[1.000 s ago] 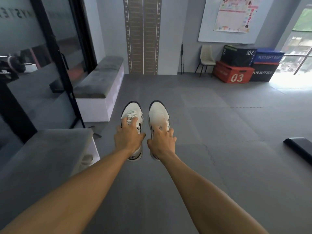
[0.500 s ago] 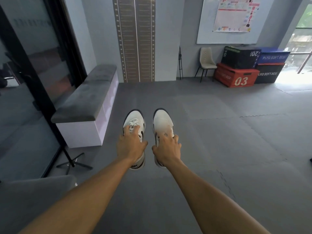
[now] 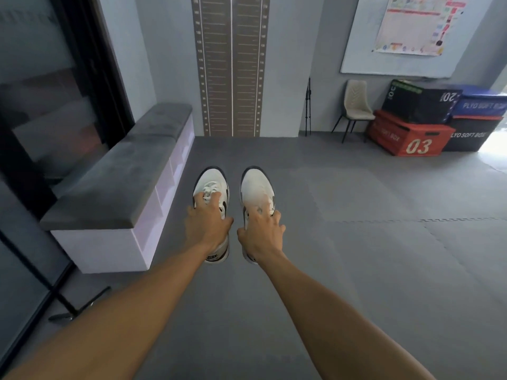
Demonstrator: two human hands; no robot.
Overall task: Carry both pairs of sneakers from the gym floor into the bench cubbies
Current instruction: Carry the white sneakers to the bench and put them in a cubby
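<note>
Room to move: we've got a wide bare stretch of grey foam-tile gym floor [image 3: 356, 242] ahead and to the right; the left is hemmed in by the dark-framed glass wall [image 3: 55, 105].
Bench: long white cubby bench with a grey velvety cushion top [image 3: 123, 185] runs along that glass, its near corner just left of our left arm, cubby openings facing the floor.
Stand: a black metal floor stand foot [image 3: 79, 305] sticks out by the bench's near end.
Left hand: our left hand [image 3: 205, 223] is closed over the laces of the left white sneaker with black trim [image 3: 211, 187], toe pointing away, held above the floor.
Right hand: our right hand [image 3: 260, 231] is clamped on the right white sneaker with black trim [image 3: 256, 187] the same way, just beside the other one, not touching.
Far wall: brown height-chart strip [image 3: 230, 64], then a cream chair [image 3: 356, 102], then stacked red, black and blue plyo soft boxes [image 3: 439, 122] in the right corner.
Since half a second ago: the bench looks bigger and closer, and the grip on both shoes hasn't changed.
</note>
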